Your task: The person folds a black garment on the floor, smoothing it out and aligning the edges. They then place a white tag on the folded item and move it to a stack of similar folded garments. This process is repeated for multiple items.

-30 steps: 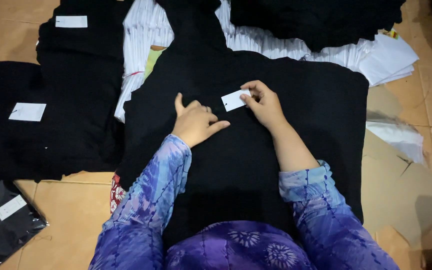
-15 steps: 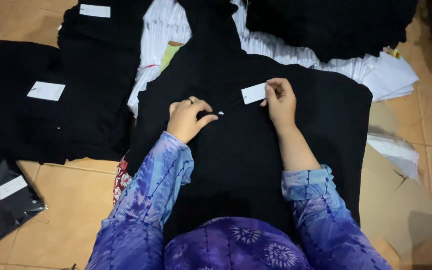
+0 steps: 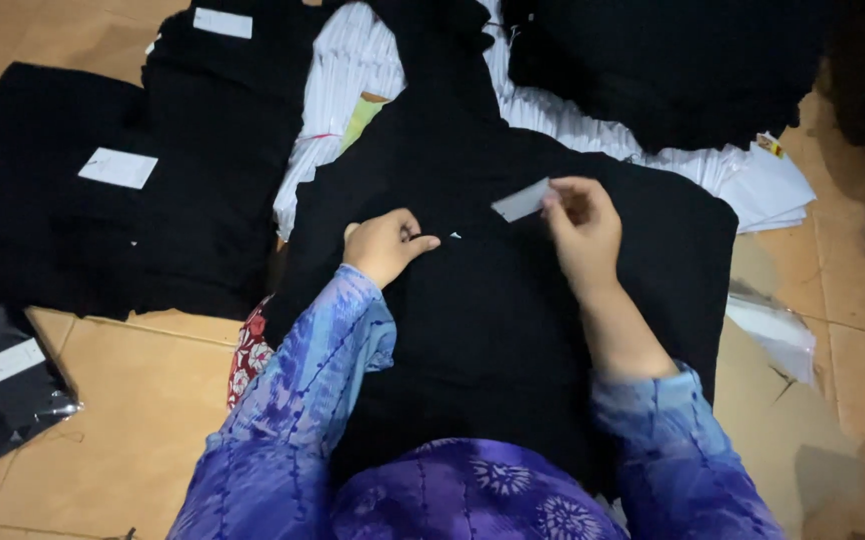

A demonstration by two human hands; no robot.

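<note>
While both hands work on one black garment, the scene reads so:

Right grip: right hand (image 3: 583, 228), fingers pressed together on a small white tag (image 3: 522, 200), held just above the cloth.
Left grip: left hand (image 3: 386, 243), thumb and forefinger pinched on the garment (image 3: 513, 330) just left of the tag; what lies between the fingertips is too small to tell.
Garment: spread flat on the floor (image 3: 123, 400) before the person, mid-frame, its lower part running under blue patterned sleeves (image 3: 293, 420).
Under it: white striped cloth (image 3: 353, 80), showing at the garment's far side.
Left edge of floor: black folded stacks (image 3: 203, 150), each bearing a white label (image 3: 118, 168).
Near-left corner: bagged black piece (image 3: 3, 390) with its own label.
Far-right corner: dark heap (image 3: 673, 60), and white sheets (image 3: 768, 190) beside it.
</note>
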